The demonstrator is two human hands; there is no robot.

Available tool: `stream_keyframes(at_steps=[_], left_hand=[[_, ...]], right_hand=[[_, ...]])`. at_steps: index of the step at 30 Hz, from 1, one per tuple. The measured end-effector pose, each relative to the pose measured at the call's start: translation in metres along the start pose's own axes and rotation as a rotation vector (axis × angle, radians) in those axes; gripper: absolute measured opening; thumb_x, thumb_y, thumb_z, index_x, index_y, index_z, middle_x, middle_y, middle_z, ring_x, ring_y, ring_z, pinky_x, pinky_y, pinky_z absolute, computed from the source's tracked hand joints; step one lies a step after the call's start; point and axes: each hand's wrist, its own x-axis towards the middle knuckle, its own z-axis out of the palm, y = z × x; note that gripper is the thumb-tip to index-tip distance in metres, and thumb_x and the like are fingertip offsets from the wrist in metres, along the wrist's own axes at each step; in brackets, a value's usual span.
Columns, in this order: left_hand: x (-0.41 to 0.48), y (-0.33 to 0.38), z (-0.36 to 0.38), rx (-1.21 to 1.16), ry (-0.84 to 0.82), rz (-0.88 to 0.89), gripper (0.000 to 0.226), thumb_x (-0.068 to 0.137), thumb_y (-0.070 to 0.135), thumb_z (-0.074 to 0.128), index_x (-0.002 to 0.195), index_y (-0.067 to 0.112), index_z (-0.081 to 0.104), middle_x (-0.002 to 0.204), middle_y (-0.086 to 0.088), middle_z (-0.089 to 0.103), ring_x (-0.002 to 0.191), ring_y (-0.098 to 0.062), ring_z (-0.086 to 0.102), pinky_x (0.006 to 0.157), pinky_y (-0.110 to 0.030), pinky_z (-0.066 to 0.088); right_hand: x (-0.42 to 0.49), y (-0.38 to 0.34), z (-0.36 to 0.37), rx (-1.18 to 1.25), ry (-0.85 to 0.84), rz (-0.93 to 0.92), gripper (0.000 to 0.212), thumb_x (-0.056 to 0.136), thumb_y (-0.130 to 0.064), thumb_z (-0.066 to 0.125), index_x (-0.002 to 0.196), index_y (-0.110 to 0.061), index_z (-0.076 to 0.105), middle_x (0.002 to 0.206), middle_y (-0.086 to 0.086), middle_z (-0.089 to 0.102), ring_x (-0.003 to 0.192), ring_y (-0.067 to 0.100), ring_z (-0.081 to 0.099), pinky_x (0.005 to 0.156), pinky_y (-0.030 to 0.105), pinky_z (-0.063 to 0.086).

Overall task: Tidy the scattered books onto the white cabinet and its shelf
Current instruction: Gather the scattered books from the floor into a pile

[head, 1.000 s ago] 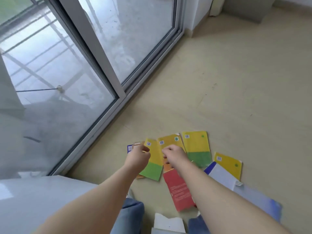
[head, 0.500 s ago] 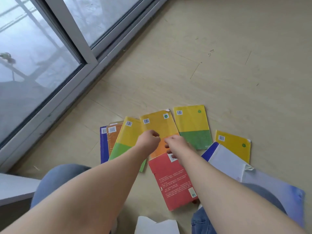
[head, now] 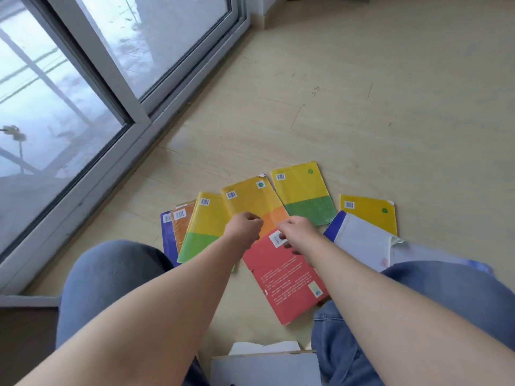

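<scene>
Books: the whole lot is fanned out flat on the floor (head: 362, 107), back covers up, overlapping like a hand of cards. Roughly in order: purple book (head: 166, 235), orange book (head: 182, 227), yellow-green book (head: 207, 227), yellow-orange book (head: 250, 196), second yellow-green book (head: 302, 190), plain yellow book (head: 367, 211), then a white-and-blue book (head: 359, 235), and a red book (head: 287, 282) nearest the person.
Left hand (head: 245, 227): sits over the lower part of the yellow-orange book, fingers curled under, seen from the back. Can't tell if it's pinching the cover or just knuckled on it.
Right hand (head: 298, 231): just beside the left one, fingers curled down at the red book's top corner by its white label. Same deal, I honestly can't tell if it has a grip.
Why there: the yellow-orange one overlaps its neighbours and meets the red one right at that spot, so it looks like the easy seam to get fingers under. My guess is both hands are starting a stack.
Posture: crouched, knees (head: 111, 274) in jeans on either side of the pile, which puts everything within reach.
Cabinet: nothing I can call the cabinet for sure. There's a white thing (head: 264, 366) at the bottom edge, no idea what.
Progress: barely started, I'd say. Every book I can see is on the floor.
Watch out: thin glossy covers, probably slippery and floppy if lifted by one edge.
</scene>
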Motion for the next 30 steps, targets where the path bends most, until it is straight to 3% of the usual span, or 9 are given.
stream_keyframes(at_steps=[5,8,12,16,22,26,30], left_hand=[[-0.017,-0.010,0.025,0.003,-0.053,-0.017,0.017,0.095,0.015,0.043,0.105,0.011,0.057,0.082,-0.005,0.057,0.080,-0.022,0.052,0.056,-0.025,0.038],[-0.010,-0.017,0.038,-0.002,-0.084,-0.042,0.017,0.095,0.013,0.043,0.104,0.011,0.058,0.085,-0.006,0.057,0.079,-0.022,0.053,0.056,-0.025,0.039],[0.005,-0.027,0.054,0.033,-0.144,-0.082,0.014,0.096,0.013,0.041,0.097,0.014,0.055,0.081,-0.004,0.055,0.072,-0.017,0.053,0.055,-0.023,0.039],[0.034,-0.035,0.071,0.070,-0.192,-0.138,0.016,0.098,0.019,0.040,0.089,0.015,0.053,0.079,-0.005,0.055,0.075,-0.021,0.052,0.060,-0.025,0.042],[0.085,-0.061,0.096,0.071,-0.265,-0.333,0.017,0.097,0.017,0.041,0.104,0.011,0.055,0.085,-0.009,0.054,0.077,-0.023,0.050,0.065,-0.030,0.044],[0.113,-0.077,0.102,-0.014,-0.194,-0.508,0.021,0.093,0.015,0.044,0.111,0.007,0.052,0.087,-0.008,0.055,0.068,-0.018,0.049,0.057,-0.026,0.038],[0.138,-0.088,0.111,-0.169,0.010,-0.630,0.046,0.092,0.018,0.049,0.133,0.007,0.032,0.117,-0.012,0.053,0.094,-0.025,0.054,0.070,-0.033,0.040]], right_hand=[[-0.015,0.044,-0.012,0.062,0.090,0.087,0.016,0.087,-0.032,0.047,0.074,-0.025,0.053,0.082,0.001,0.062,0.084,0.025,0.060,0.085,0.039,0.049],[-0.013,0.062,-0.011,0.104,0.081,0.135,0.016,0.090,-0.022,0.047,0.076,-0.018,0.052,0.082,0.004,0.056,0.076,0.021,0.052,0.069,0.032,0.041],[0.003,0.073,-0.011,0.137,0.057,0.176,0.010,0.092,-0.018,0.044,0.089,-0.015,0.053,0.082,0.002,0.054,0.070,0.016,0.047,0.063,0.027,0.038],[0.030,0.089,-0.010,0.142,0.071,0.263,0.014,0.092,-0.017,0.044,0.080,-0.017,0.051,0.077,0.001,0.053,0.064,0.015,0.046,0.060,0.026,0.038],[0.074,0.122,-0.009,0.057,0.040,0.389,0.014,0.094,-0.021,0.043,0.088,-0.017,0.054,0.071,-0.003,0.052,0.061,0.011,0.047,0.052,0.023,0.035],[0.104,0.140,-0.005,0.017,0.015,0.413,0.016,0.094,-0.021,0.042,0.101,-0.017,0.056,0.084,-0.003,0.055,0.071,0.011,0.049,0.061,0.026,0.040],[0.139,0.151,-0.002,-0.097,0.077,0.393,0.034,0.091,-0.022,0.048,0.125,-0.019,0.048,0.119,-0.001,0.051,0.096,0.019,0.055,0.081,0.036,0.049]])
